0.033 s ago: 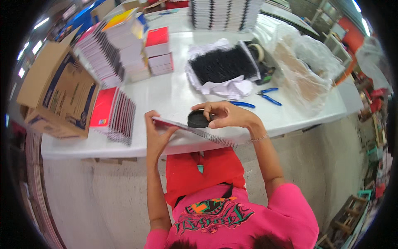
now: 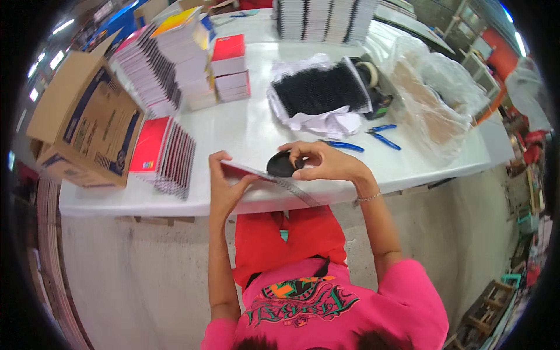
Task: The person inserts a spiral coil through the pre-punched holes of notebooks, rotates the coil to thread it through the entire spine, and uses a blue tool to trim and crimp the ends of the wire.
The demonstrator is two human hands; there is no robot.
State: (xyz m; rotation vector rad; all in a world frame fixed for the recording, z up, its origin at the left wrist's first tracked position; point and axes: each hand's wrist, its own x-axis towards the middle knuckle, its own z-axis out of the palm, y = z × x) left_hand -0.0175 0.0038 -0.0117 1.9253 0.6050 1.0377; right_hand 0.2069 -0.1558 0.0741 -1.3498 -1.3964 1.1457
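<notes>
My left hand [image 2: 226, 181] grips the left side of a thin red-covered notebook [image 2: 240, 170], its thumb along the near face. The notebook is tilted, seen nearly edge-on, at the table's front edge. A wire coil [image 2: 296, 191] runs from its right end, slanting down past the table edge, and looks blurred. My right hand [image 2: 326, 163] is closed, thumb and fingers curled at the right side of a black round dish-like piece [image 2: 281, 164]. That piece sits against the notebook's right end. The inside of my right fingers is partly hidden.
Blue-handled cutters [image 2: 384, 136] and another blue-handled tool [image 2: 345, 146] lie past my right hand. Black coils [image 2: 318, 88] rest on white cloth beside a tape roll [image 2: 370, 73] and plastic wrap [image 2: 434, 99]. Red notebooks [image 2: 153, 149] stand by a cardboard box [image 2: 93, 122]; taller stacks [image 2: 181, 49] stand behind.
The black round piece has tipped, showing more of its dark face. The coil end has shifted left and blurred. The whole view has moved slightly; both hands keep their grip.
</notes>
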